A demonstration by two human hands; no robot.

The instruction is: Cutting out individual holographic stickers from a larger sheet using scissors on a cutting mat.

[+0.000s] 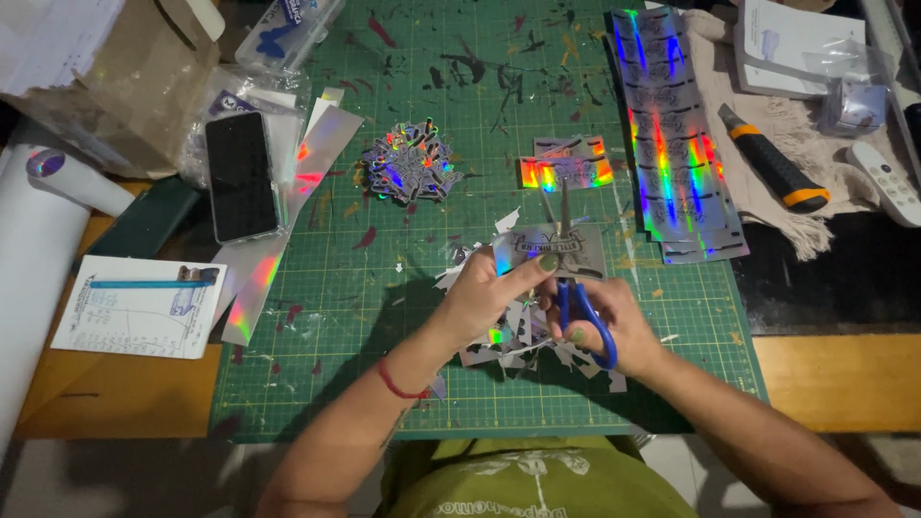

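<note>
My left hand (484, 293) pinches a small holographic sticker piece (561, 247) above the green cutting mat (384, 317). Blue-handled scissors (580, 307) sit in my right hand (614, 321), blades pointing away from me and cutting into the sticker piece. A red cord circles my left wrist. Silver paper offcuts (518, 341) lie under both hands. A pile of cut holographic stickers (413, 163) rests farther up the mat.
Holographic sticker sheets (672, 134) lie at the upper right, another strip (561, 171) beyond the scissors. A utility knife (772, 158) and white remote (887, 182) sit on a cloth. Left are a phone (240, 176), a printed slip (139, 305) and a white roll (34, 249).
</note>
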